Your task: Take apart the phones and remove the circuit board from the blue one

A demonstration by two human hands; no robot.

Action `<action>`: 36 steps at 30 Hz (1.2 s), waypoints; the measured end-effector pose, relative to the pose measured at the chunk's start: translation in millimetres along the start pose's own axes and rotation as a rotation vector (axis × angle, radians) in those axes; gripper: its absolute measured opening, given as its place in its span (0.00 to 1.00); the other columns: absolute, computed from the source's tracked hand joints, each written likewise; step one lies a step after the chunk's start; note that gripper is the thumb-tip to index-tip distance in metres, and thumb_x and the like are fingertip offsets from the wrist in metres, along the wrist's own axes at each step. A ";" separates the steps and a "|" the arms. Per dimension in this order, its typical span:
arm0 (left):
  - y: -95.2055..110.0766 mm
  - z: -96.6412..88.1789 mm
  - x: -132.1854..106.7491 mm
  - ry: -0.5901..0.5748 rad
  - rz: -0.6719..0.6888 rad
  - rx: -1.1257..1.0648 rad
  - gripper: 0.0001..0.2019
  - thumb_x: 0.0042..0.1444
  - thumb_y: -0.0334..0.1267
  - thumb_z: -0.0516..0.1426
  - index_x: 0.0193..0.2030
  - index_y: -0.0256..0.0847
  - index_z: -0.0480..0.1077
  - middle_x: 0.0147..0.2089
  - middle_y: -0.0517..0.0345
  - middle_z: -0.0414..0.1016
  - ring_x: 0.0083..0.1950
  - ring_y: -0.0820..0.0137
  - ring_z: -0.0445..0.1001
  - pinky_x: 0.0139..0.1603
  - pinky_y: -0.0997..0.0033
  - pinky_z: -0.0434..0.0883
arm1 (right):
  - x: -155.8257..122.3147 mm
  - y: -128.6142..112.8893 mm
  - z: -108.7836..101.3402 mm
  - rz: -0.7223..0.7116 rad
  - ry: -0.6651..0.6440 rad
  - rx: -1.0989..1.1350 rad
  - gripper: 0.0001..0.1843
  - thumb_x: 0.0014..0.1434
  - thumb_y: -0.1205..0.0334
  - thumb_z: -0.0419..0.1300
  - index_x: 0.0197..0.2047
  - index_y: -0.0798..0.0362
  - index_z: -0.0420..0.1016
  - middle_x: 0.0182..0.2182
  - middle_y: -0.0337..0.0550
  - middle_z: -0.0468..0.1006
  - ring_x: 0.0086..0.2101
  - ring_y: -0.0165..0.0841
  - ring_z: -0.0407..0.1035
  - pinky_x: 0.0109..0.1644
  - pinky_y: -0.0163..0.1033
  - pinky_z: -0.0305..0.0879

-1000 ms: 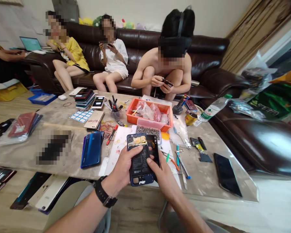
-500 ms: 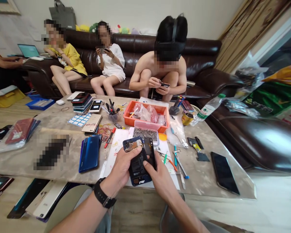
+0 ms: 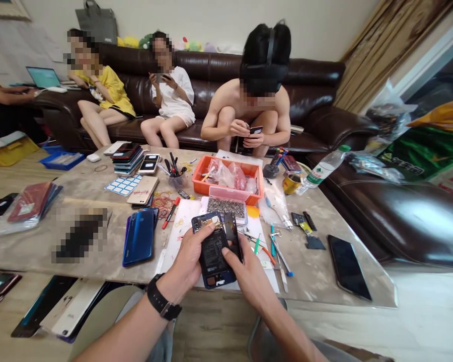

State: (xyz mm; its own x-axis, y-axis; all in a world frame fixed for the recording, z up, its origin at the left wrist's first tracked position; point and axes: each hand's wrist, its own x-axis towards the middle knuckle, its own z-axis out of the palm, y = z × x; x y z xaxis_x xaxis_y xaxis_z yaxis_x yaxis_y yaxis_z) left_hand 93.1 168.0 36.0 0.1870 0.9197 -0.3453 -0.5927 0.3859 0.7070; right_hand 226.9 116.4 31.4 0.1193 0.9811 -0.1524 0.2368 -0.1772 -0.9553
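An opened blue phone (image 3: 212,251), its back cover off and its black battery showing, is held above the near edge of the table (image 3: 98,201). My left hand (image 3: 186,259), with a black watch on the wrist, grips its left side, thumb across the top of the battery. My right hand (image 3: 245,269) grips the right side, where a dark panel (image 3: 232,229) stands up beside the phone. A white mat (image 3: 181,231) lies on the table under the phone.
A blue phone back (image 3: 139,236), an orange tray (image 3: 228,182) of bags, a box of screws (image 3: 226,207), tweezers and screwdrivers (image 3: 277,251), a black phone (image 3: 348,266) and stacks of phones lie on the table. Three people sit on the brown sofa (image 3: 324,125) opposite.
The view has dropped and shifted slightly, and the phone has tilted a little in my hands. Both hands keep their grip.
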 end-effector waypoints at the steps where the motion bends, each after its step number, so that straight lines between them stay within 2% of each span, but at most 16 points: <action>1: -0.5 -0.7 0.8 0.005 -0.003 -0.008 0.20 0.48 0.40 0.73 0.46 0.37 0.79 0.40 0.53 0.87 0.36 0.64 0.84 0.44 0.66 0.79 | 0.4 0.5 -0.1 -0.004 -0.004 0.010 0.28 0.63 0.49 0.57 0.62 0.53 0.67 0.53 0.51 0.81 0.55 0.46 0.75 0.60 0.49 0.70; 5: -1.6 -1.5 3.6 0.030 -0.036 -0.037 0.16 0.49 0.38 0.72 0.43 0.35 0.79 0.38 0.53 0.87 0.35 0.64 0.84 0.41 0.66 0.79 | 1.2 1.6 -2.2 -0.018 0.017 0.000 0.31 0.64 0.44 0.56 0.63 0.53 0.66 0.58 0.54 0.78 0.58 0.45 0.73 0.61 0.48 0.69; 8: -2.1 1.3 3.7 0.032 -0.070 -0.075 0.14 0.54 0.42 0.69 0.42 0.34 0.79 0.36 0.51 0.86 0.37 0.61 0.84 0.44 0.64 0.79 | 0.8 0.7 -4.6 -0.035 0.042 -0.048 0.32 0.66 0.40 0.53 0.63 0.53 0.66 0.60 0.55 0.76 0.58 0.45 0.72 0.60 0.48 0.70; 13: -7.9 10.7 -1.7 -0.020 -0.058 -0.154 0.15 0.61 0.45 0.65 0.48 0.36 0.79 0.45 0.49 0.86 0.50 0.58 0.83 0.56 0.60 0.77 | 0.6 2.9 -5.8 -0.088 0.068 -0.136 0.31 0.70 0.40 0.49 0.65 0.53 0.66 0.62 0.55 0.74 0.60 0.46 0.70 0.63 0.49 0.66; 20: -22.6 20.4 -6.6 -0.081 0.022 -0.242 0.19 0.60 0.48 0.67 0.53 0.40 0.77 0.54 0.51 0.84 0.62 0.60 0.77 0.66 0.62 0.69 | 3.7 14.2 0.3 -0.143 0.096 -0.224 0.33 0.70 0.40 0.49 0.66 0.56 0.66 0.63 0.60 0.72 0.62 0.49 0.66 0.68 0.55 0.60; 25: -20.0 22.6 -5.5 -0.097 -0.001 -0.292 0.19 0.65 0.53 0.62 0.51 0.39 0.78 0.52 0.49 0.84 0.61 0.59 0.77 0.67 0.59 0.68 | 6.8 15.7 2.1 -0.124 0.118 -0.228 0.36 0.68 0.37 0.50 0.66 0.56 0.66 0.64 0.60 0.71 0.62 0.50 0.67 0.67 0.58 0.62; 32: -13.0 20.0 -3.3 -0.090 -0.068 -0.345 0.19 0.70 0.52 0.55 0.42 0.38 0.79 0.43 0.49 0.84 0.56 0.59 0.79 0.64 0.58 0.71 | 6.1 14.0 5.7 -0.180 0.097 -0.212 0.32 0.68 0.39 0.52 0.64 0.53 0.69 0.61 0.57 0.74 0.59 0.49 0.69 0.65 0.58 0.65; 36: -10.7 21.1 -4.7 -0.094 -0.078 -0.363 0.22 0.72 0.53 0.52 0.43 0.37 0.79 0.43 0.49 0.84 0.55 0.59 0.80 0.63 0.59 0.72 | 5.7 11.8 5.9 -0.204 0.093 -0.210 0.31 0.67 0.39 0.54 0.63 0.52 0.70 0.60 0.57 0.75 0.58 0.49 0.70 0.64 0.58 0.66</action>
State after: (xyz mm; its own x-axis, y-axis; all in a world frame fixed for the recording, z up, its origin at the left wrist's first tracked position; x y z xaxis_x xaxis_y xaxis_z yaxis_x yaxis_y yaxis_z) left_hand 115.0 161.1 43.1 0.3034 0.8979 -0.3191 -0.8094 0.4195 0.4109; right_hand 224.7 120.3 17.8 0.1345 0.9884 0.0703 0.4578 0.0009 -0.8891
